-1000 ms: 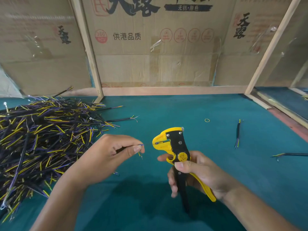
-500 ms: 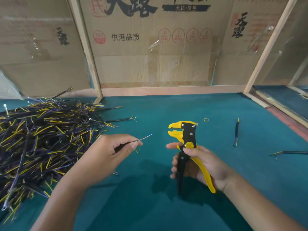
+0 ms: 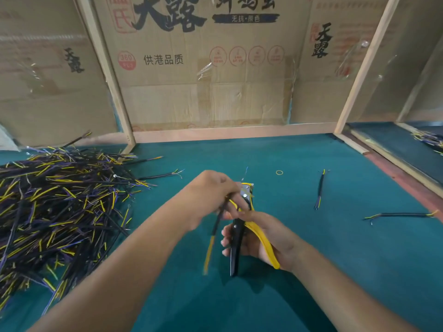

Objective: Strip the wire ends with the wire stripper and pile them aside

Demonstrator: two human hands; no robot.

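My right hand [image 3: 266,238] grips the yellow-and-black wire stripper [image 3: 242,226] by its handles, jaws pointing away from me at the middle of the green table [image 3: 311,271]. My left hand [image 3: 211,195] pinches a black wire [image 3: 217,226] right beside the stripper's jaws. The wire's blurred yellow end hangs down toward me, and a thin blue strand sticks up beyond the jaws. A big heap of black, yellow and purple wires [image 3: 55,207] covers the table's left side.
Two loose wires lie on the right, one short [image 3: 320,188] and one longer [image 3: 400,214]. A small yellow rubber band [image 3: 279,172] sits behind the stripper. Cardboard panels in wooden frames [image 3: 215,92] wall off the back. More wires [image 3: 429,137] lie at far right.
My left hand has brought the wire rightward from open space up against the stripper's jaws. The stripper has turned so its jaws point away from me.
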